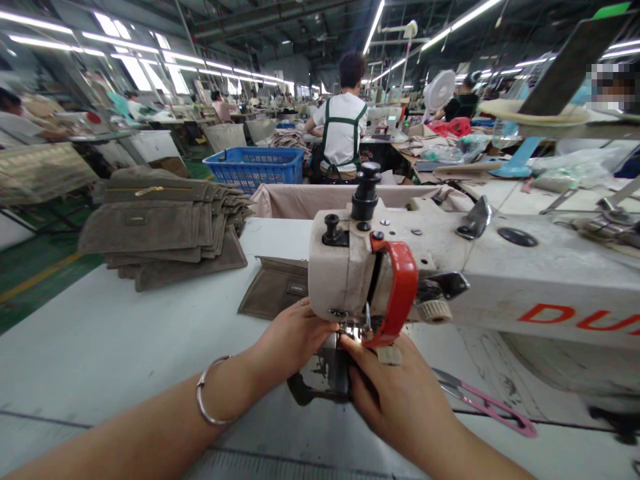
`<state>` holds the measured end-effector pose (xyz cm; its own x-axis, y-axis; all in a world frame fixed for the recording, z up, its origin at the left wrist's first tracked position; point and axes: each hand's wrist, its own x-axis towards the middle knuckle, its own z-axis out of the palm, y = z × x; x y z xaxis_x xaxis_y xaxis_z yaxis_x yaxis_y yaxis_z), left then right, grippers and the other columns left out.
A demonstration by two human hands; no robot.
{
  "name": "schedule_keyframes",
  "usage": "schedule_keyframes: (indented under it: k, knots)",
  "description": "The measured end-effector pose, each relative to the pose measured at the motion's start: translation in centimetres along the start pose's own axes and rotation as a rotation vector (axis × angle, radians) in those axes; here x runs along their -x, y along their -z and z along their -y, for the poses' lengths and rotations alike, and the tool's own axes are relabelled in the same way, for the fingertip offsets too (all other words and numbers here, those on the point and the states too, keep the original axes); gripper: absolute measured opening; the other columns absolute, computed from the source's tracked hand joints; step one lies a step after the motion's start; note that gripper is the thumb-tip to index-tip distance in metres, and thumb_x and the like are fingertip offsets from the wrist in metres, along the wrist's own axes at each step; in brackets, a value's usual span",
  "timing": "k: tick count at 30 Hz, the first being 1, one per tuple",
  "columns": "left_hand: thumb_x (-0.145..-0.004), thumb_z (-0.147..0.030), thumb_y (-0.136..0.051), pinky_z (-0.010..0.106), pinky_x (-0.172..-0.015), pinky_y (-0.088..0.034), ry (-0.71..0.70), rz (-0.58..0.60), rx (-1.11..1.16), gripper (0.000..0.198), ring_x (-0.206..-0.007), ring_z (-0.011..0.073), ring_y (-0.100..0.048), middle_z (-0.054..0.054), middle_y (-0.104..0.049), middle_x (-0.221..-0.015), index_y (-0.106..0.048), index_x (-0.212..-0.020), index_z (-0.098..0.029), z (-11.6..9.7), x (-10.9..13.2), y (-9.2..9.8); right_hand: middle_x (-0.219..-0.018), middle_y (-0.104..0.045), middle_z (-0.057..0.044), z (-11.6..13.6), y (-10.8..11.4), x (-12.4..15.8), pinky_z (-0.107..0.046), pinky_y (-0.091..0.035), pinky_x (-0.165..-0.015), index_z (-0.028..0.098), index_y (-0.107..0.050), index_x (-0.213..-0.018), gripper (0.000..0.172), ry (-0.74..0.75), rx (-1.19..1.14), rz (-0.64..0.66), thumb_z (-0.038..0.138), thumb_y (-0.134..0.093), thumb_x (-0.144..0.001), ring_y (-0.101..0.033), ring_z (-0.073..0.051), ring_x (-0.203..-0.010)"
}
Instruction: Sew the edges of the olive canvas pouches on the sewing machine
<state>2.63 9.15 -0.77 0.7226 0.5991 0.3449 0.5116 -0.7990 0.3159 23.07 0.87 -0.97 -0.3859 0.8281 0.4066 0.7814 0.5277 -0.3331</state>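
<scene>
My left hand point(293, 337), with a silver bangle at the wrist, is closed, its fingertips beside the presser foot of a white sewing machine point(330, 267). A brown fabric piece point(273, 290) with a small label lies behind that hand, its near edge against the fingers; the machine head hides its right side. My right hand point(403, 383) curls in from the other side, its index fingertip close to the lit needle area point(353, 331). What its fingers hold is hidden. Below the needle is a worn metal bed point(320, 377). A red guard point(403, 287) rises above my right hand.
Pink-handled scissors point(493, 403) lie right of my right hand. A stack of brown fabric pieces point(155, 227) sits at the table's left. Beyond are a blue basket point(255, 167) and a seated person point(345, 123). The machine arm point(500, 280) spans the right.
</scene>
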Motion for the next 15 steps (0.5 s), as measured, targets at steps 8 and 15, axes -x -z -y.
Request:
schedule_keyframes:
  k: [8, 15]
  knots:
    - [-0.094, -0.012, -0.052, 0.038, -0.101, -0.049, 0.021, -0.027, -0.021, 0.021, -0.109, 0.0211, -0.062, 0.003, -0.071, -0.109, -0.068, -0.104, -0.02, -0.7, -0.4, 0.6, -0.116, -0.06, -0.015, 0.0, -0.1, 0.0, -0.055, -0.048, -0.087, 0.017, -0.063, -0.122, 0.037, -0.01, 0.0, 0.009, 0.016, -0.051, -0.088, -0.051, -0.034, -0.106]
    - [-0.091, -0.005, -0.048, 0.035, -0.099, -0.048, 0.029, 0.217, -0.051, 0.027, -0.106, 0.0204, -0.064, 0.005, -0.07, -0.109, -0.065, -0.107, -0.018, -4.4, -0.7, 3.7, -0.108, -0.062, -0.013, 0.0, 0.5, 0.0, -0.051, -0.048, -0.085, 0.018, -0.064, -0.118, 0.034, 0.016, -0.062, 0.009, 0.015, -0.051, -0.088, -0.053, -0.031, -0.101]
